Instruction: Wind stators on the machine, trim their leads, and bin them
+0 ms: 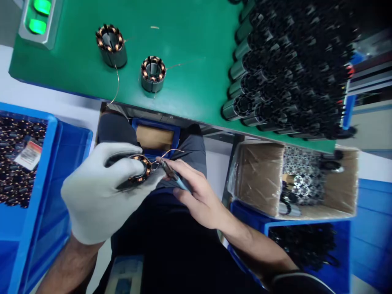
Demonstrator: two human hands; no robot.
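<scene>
My left hand (pixel 104 192), in a white glove, is closed around a copper-wound motor stator (pixel 143 168), with the thumb pressed on its opening. Bare, my right hand (pixel 196 188) grips a pair of wire cutters (pixel 174 175) with light blue handles. Their tips are beside the stator, close to the copper wire (pixel 171 150) that runs off to the right; whether the jaws touch the wire I cannot tell. Two more stators, a larger-looking one (pixel 112 47) and another (pixel 153 74), stand upright on the green table with wire ends sticking out.
Many metal cylinders with black ends (pixel 241 107) are stacked on the right of the green table (pixel 190 94). At left is a blue crate (pixel 52 163) of stators. Below right, a cardboard box (pixel 260 175) holds metal rings, above a blue bin (pixel 343 245) of black parts.
</scene>
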